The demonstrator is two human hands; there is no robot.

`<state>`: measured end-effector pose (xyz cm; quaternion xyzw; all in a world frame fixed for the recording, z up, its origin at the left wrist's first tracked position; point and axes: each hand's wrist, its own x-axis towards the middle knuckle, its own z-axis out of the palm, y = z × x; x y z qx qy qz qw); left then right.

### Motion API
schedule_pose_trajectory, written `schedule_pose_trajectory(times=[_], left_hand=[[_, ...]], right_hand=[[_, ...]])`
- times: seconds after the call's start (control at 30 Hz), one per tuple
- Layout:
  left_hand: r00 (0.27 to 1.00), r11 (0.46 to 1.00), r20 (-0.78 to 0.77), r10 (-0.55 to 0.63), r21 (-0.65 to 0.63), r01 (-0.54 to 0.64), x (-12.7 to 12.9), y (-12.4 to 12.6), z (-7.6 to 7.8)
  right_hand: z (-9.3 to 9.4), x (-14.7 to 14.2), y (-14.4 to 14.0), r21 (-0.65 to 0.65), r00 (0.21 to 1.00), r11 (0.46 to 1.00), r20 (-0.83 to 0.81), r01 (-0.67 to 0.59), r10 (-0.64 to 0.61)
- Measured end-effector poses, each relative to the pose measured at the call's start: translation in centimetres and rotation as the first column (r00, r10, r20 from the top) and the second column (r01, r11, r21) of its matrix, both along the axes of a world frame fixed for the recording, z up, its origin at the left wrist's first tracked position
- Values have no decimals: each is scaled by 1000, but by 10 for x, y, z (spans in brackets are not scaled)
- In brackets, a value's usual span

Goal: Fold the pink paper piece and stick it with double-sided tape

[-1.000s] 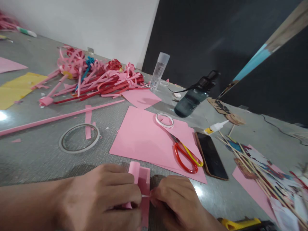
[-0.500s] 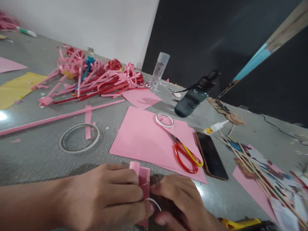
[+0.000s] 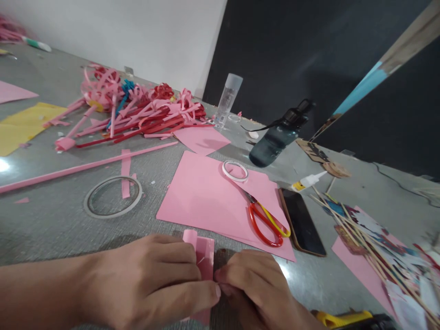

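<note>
L hand (image 3: 154,279) curls over pink strip (image 3: 205,256), fingers closed down on its rolled part & holding it to the bench (image 3: 151,206). Strip sits btwn the hands at near edge of view, in front of the pink sheets (image 3: 199,195); roll end pokes out past the fingers on far side, flat part lies to R of it. Small white sliver (image 3: 200,260) shows on the flat part. R hand (image 3: 254,284) is narrow, fingertips drawn in tight just beside strip's R edge; can't tell if anything's btwn them. L thumb tip is v. close to R fingertips, contact unclear.

Room: only a thin gap btwn strip's far end & sheets' near edge. Sheets' near R corner sits close to R hand. Scissors (image 3: 264,227) lie on the sheets, handles nr R edge, w/ phone (image 3: 304,222) just beside; white ring (image 3: 224,171) also on sheets, nr far edge. More bare bench to L, btwn forearm & grey tape ring (image 3: 86,201). Another bare patch to R, btwn phone & stick pile (image 3: 369,254). Yellow-handled tool (image 3: 343,318) is cut off by bottom edge, nr R wrist. Dark bottle (image 3: 273,146) stands tilted in view, well apart from hands.
</note>
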<state>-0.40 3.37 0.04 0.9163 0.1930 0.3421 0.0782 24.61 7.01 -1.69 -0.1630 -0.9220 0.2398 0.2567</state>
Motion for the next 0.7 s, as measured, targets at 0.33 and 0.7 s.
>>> schedule_pose_trajectory(times=[0.33, 0.7], left_hand=[[995, 995, 10, 104, -4, -104, 3, -2, -5], [977, 978, -48, 207, 5, -207, 0, -5, -15]], right_hand=[[-4, 6, -5, -10, 997, 997, 6, 75, -75], [-2, 2, -3, -13, 995, 995, -19, 98, -98]])
